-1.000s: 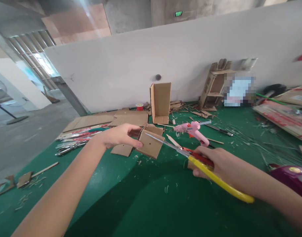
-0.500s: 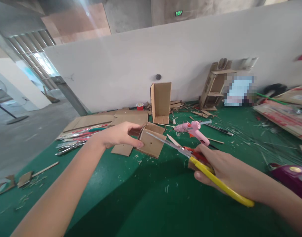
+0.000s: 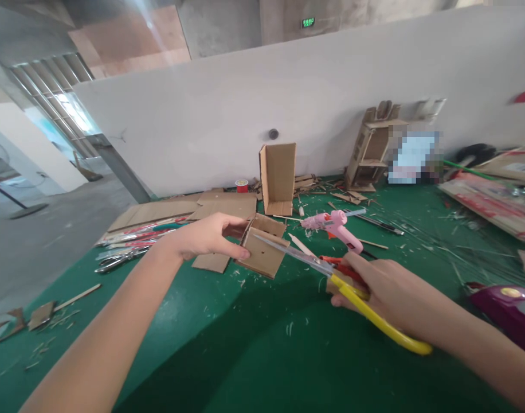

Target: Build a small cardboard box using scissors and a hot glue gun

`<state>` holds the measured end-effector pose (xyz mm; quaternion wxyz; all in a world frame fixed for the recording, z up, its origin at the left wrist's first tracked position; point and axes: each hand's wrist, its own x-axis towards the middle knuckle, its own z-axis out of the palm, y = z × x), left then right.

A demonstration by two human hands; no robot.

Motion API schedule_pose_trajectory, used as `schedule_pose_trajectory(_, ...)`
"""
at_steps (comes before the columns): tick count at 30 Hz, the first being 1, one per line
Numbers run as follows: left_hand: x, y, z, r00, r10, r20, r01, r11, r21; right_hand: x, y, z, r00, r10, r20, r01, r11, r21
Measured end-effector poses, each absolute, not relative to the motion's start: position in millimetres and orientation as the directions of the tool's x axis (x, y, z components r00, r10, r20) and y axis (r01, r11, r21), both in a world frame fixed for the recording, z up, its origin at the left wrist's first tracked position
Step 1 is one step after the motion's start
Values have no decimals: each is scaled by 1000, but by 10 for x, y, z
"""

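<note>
My left hand [image 3: 215, 236] pinches a small folded cardboard piece [image 3: 265, 252] by its left edge, thumb on the face that has a small hole. In my right hand [image 3: 369, 281] is a pair of scissors [image 3: 361, 310] with yellow and red-orange handles. The blades point left, and their tips lie over the cardboard's upper face. Another bit of cardboard shows under the right hand's fingers; whether it is held there I cannot tell. A flat cardboard piece [image 3: 211, 263] rests on the green table just below the left hand.
Behind the hands stand an upright cardboard box [image 3: 280, 178] and a pink glue gun [image 3: 333, 225]. A taller cardboard structure [image 3: 369, 149] leans near the white partition [image 3: 194, 120]. Cardboard sheets [image 3: 159, 213] and wrapped tools [image 3: 129, 249] lie left; a purple object [image 3: 503, 307] is at right.
The scissors' yellow handle has swung slightly up and left, nearer the other handle. Their tips stay at the cardboard. The left hand keeps its hold, and the whole view has shifted slightly.
</note>
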<state>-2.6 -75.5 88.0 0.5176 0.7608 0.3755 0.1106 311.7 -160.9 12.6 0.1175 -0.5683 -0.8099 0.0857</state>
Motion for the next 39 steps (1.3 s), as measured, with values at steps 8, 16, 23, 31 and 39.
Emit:
schedule_pose_trajectory(8, -11, -762, 873, 684, 704, -191, 458, -211, 864, 3078, -1672, 223, -333, 941, -59, 908, 303, -289)
schedule_pose_trajectory(16, 17, -775, 886, 676, 718, -165, 469, -247, 848, 3082, -1684, 144, -338, 940, 48, 897, 337, -285)
schedule_pose_trajectory(23, 32, -783, 884, 698, 698, -162, 444, -244, 862, 3079, -1640, 89, -323, 942, 92, 914, 336, -228)
schedule_pose_trajectory(31, 26, -794, 901, 690, 703, -171, 445, -227, 866, 3071, -1655, 105, -320, 945, 64, 921, 326, -212)
schedule_pose_trajectory(39, 28, -793, 896, 699, 696, -162, 434, -234, 870, 3068, -1635, 94, -337, 940, 45, 920, 340, -195)
